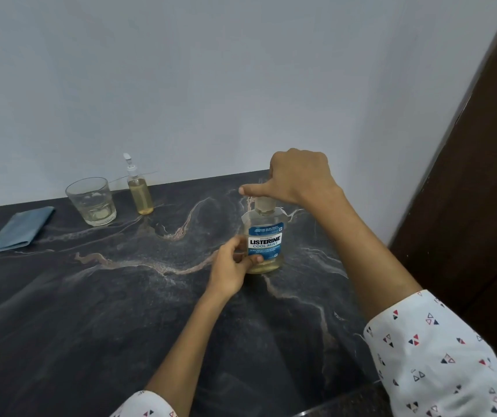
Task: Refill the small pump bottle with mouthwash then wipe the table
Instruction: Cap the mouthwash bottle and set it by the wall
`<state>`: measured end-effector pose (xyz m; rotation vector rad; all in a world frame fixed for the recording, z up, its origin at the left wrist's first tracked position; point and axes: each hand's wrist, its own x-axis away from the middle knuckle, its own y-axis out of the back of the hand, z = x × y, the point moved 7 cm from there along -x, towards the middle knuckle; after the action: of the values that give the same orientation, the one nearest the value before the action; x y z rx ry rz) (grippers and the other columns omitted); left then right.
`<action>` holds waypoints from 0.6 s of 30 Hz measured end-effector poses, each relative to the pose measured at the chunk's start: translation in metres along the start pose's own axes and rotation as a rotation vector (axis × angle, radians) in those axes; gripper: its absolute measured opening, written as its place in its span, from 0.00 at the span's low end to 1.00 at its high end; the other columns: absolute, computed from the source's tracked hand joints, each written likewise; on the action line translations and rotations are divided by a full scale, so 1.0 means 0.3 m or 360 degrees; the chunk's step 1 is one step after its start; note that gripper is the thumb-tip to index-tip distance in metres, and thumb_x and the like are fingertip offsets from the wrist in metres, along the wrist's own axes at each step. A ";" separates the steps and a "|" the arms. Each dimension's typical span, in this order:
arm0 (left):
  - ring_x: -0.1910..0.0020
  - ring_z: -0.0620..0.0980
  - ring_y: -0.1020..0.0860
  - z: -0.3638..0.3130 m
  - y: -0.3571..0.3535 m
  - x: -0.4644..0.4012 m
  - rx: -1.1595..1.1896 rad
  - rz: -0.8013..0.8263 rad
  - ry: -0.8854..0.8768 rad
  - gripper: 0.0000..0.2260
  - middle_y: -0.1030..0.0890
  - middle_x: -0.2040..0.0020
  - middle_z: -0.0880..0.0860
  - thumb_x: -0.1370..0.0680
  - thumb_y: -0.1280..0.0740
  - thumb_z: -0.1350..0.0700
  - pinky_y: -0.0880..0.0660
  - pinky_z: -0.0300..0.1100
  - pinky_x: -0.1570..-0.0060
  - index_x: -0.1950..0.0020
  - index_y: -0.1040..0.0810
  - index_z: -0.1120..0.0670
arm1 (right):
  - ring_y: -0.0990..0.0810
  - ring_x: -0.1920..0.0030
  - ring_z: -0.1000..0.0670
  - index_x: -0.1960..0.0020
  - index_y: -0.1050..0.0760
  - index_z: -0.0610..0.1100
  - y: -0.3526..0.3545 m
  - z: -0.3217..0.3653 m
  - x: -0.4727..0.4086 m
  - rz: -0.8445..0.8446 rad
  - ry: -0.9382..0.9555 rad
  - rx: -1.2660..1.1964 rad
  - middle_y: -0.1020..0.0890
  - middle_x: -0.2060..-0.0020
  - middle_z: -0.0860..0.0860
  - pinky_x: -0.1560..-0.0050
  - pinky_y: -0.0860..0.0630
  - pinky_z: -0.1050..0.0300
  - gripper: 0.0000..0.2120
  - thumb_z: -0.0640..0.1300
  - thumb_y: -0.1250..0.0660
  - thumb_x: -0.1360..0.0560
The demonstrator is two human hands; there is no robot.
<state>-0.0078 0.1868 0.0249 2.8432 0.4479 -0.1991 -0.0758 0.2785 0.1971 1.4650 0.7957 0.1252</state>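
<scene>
Both hands were on the mouthwash bottle (265,239), which stood upright on the dark marbled worktop (90,296).

The right hand (296,177) reached over from above, its fingers curled round the bottle's cap, thumb stretched out to the left. The left hand (230,267) gripped the lower body beside the blue label, its fingers wrapped round it. Only a little yellowish liquid lay at the bottle's base. Well apart, by the wall, the small pump bottle (139,188) stood just beside a glass tumbler (92,201); a folded blue cloth (19,230) lay further left.
</scene>
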 end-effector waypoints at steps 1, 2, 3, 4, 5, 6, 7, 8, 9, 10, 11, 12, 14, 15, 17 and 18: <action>0.51 0.42 0.23 0.000 0.002 0.000 -0.0008 -0.0008 -0.0003 0.15 0.20 0.46 0.49 0.27 0.29 0.61 0.27 0.27 0.56 0.42 0.25 0.54 | 0.33 0.73 0.52 0.71 0.37 0.45 -0.002 -0.001 0.001 -0.0033 -0.0032 0.0012 0.30 0.74 0.52 0.71 0.43 0.60 0.33 0.76 0.45 0.32; 0.50 0.43 0.23 -0.002 0.003 0.001 -0.0017 -0.0014 -0.0005 0.15 0.20 0.46 0.50 0.27 0.29 0.61 0.27 0.28 0.55 0.41 0.25 0.55 | 0.32 0.73 0.52 0.71 0.36 0.45 -0.009 -0.005 0.003 -0.0053 -0.0076 0.0008 0.29 0.74 0.51 0.71 0.43 0.60 0.33 0.75 0.47 0.30; 0.49 0.45 0.22 -0.003 0.002 0.001 -0.0021 -0.0018 -0.0004 0.15 0.20 0.46 0.50 0.27 0.29 0.62 0.26 0.29 0.54 0.41 0.25 0.56 | 0.31 0.73 0.51 0.71 0.35 0.45 -0.023 -0.016 0.010 -0.0052 -0.0141 -0.0036 0.29 0.74 0.51 0.70 0.41 0.60 0.33 0.73 0.50 0.28; 0.49 0.46 0.22 -0.005 0.002 0.002 -0.0012 -0.0018 -0.0001 0.15 0.20 0.46 0.51 0.27 0.29 0.63 0.26 0.30 0.53 0.41 0.25 0.57 | 0.28 0.71 0.50 0.70 0.32 0.45 -0.047 -0.034 0.022 -0.0040 -0.0234 -0.0145 0.27 0.72 0.51 0.69 0.38 0.59 0.33 0.71 0.53 0.25; 0.50 0.46 0.21 -0.006 0.000 0.004 0.0013 -0.0018 0.0002 0.15 0.20 0.47 0.51 0.27 0.29 0.64 0.25 0.30 0.54 0.41 0.25 0.58 | 0.25 0.68 0.48 0.68 0.28 0.45 -0.075 -0.057 0.044 -0.0038 -0.0349 -0.0317 0.24 0.70 0.50 0.66 0.33 0.57 0.34 0.70 0.55 0.24; 0.52 0.45 0.21 -0.007 -0.001 0.005 0.0047 -0.0017 0.0005 0.14 0.20 0.48 0.51 0.27 0.30 0.65 0.25 0.29 0.56 0.42 0.25 0.59 | 0.23 0.64 0.47 0.66 0.25 0.45 -0.109 -0.083 0.077 -0.0072 -0.0472 -0.0520 0.21 0.68 0.50 0.61 0.28 0.55 0.34 0.68 0.57 0.23; 0.54 0.44 0.21 -0.007 -0.002 0.006 0.0068 -0.0014 0.0005 0.14 0.20 0.49 0.52 0.27 0.30 0.66 0.25 0.28 0.58 0.42 0.25 0.59 | 0.21 0.63 0.48 0.64 0.24 0.45 -0.145 -0.109 0.118 -0.0141 -0.0583 -0.0732 0.20 0.66 0.50 0.59 0.26 0.54 0.34 0.66 0.58 0.21; 0.53 0.44 0.21 -0.007 -0.002 0.006 0.0076 -0.0012 0.0003 0.15 0.20 0.48 0.52 0.27 0.30 0.67 0.25 0.28 0.58 0.42 0.25 0.60 | 0.21 0.62 0.50 0.62 0.23 0.45 -0.188 -0.129 0.164 -0.0212 -0.0672 -0.0947 0.20 0.66 0.51 0.58 0.26 0.54 0.32 0.63 0.57 0.20; 0.52 0.46 0.21 -0.006 -0.002 0.006 0.0073 -0.0010 0.0001 0.16 0.21 0.48 0.52 0.27 0.30 0.66 0.24 0.28 0.57 0.41 0.26 0.60 | 0.21 0.63 0.53 0.61 0.24 0.46 -0.236 -0.139 0.209 -0.0254 -0.0727 -0.1166 0.20 0.66 0.53 0.58 0.26 0.55 0.29 0.61 0.55 0.19; 0.51 0.46 0.21 -0.005 -0.002 0.006 0.0070 -0.0007 0.0001 0.17 0.21 0.47 0.52 0.27 0.30 0.66 0.24 0.29 0.56 0.39 0.26 0.61 | 0.22 0.61 0.56 0.59 0.24 0.46 -0.291 -0.140 0.248 -0.0257 -0.0744 -0.1376 0.21 0.65 0.54 0.57 0.25 0.55 0.24 0.57 0.53 0.18; 0.52 0.45 0.21 -0.005 -0.001 0.006 0.0070 -0.0003 0.0003 0.18 0.21 0.47 0.52 0.27 0.30 0.66 0.24 0.28 0.56 0.39 0.26 0.61 | 0.22 0.59 0.56 0.56 0.25 0.46 -0.345 -0.135 0.281 -0.0232 -0.0729 -0.1563 0.21 0.62 0.55 0.53 0.24 0.54 0.19 0.54 0.50 0.18; 0.53 0.43 0.21 -0.005 -0.002 0.006 0.0078 0.0001 0.0006 0.18 0.21 0.47 0.52 0.27 0.30 0.66 0.24 0.28 0.57 0.39 0.26 0.60 | 0.21 0.55 0.55 0.52 0.25 0.45 -0.395 -0.126 0.307 -0.0190 -0.0691 -0.1715 0.20 0.58 0.54 0.49 0.23 0.53 0.15 0.51 0.48 0.18; 0.54 0.41 0.21 -0.003 -0.003 0.007 0.0092 -0.0003 0.0008 0.18 0.21 0.47 0.52 0.28 0.30 0.66 0.24 0.28 0.57 0.39 0.26 0.61 | 0.21 0.49 0.53 0.48 0.26 0.43 -0.467 -0.102 0.343 -0.0096 -0.0573 -0.1910 0.20 0.52 0.52 0.45 0.23 0.53 0.11 0.47 0.45 0.18; 0.53 0.42 0.21 -0.002 -0.003 0.007 0.0090 -0.0012 0.0007 0.18 0.20 0.47 0.53 0.28 0.30 0.66 0.24 0.28 0.56 0.39 0.26 0.61 | 0.21 0.48 0.53 0.47 0.25 0.43 -0.490 -0.091 0.355 -0.0055 -0.0523 -0.1974 0.19 0.51 0.52 0.46 0.23 0.56 0.11 0.45 0.45 0.18; 0.51 0.45 0.21 0.000 -0.003 0.007 0.0081 -0.0027 0.0002 0.18 0.20 0.46 0.53 0.28 0.29 0.65 0.24 0.29 0.54 0.39 0.26 0.61 | 0.20 0.51 0.54 0.48 0.25 0.43 -0.514 -0.074 0.368 -0.0020 -0.0480 -0.2044 0.19 0.53 0.52 0.51 0.23 0.63 0.09 0.44 0.43 0.18; 0.51 0.44 0.21 0.001 -0.003 0.008 0.0082 -0.0033 0.0002 0.18 0.20 0.46 0.53 0.28 0.29 0.65 0.24 0.29 0.54 0.39 0.26 0.61 | 0.20 0.52 0.54 0.49 0.25 0.43 -0.519 -0.071 0.369 -0.0030 -0.0473 -0.2050 0.19 0.54 0.52 0.53 0.24 0.65 0.09 0.44 0.43 0.19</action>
<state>-0.0060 0.1882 0.0240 2.8899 0.4796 -0.2158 -0.0649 0.3323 0.0129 0.2357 0.3208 0.3223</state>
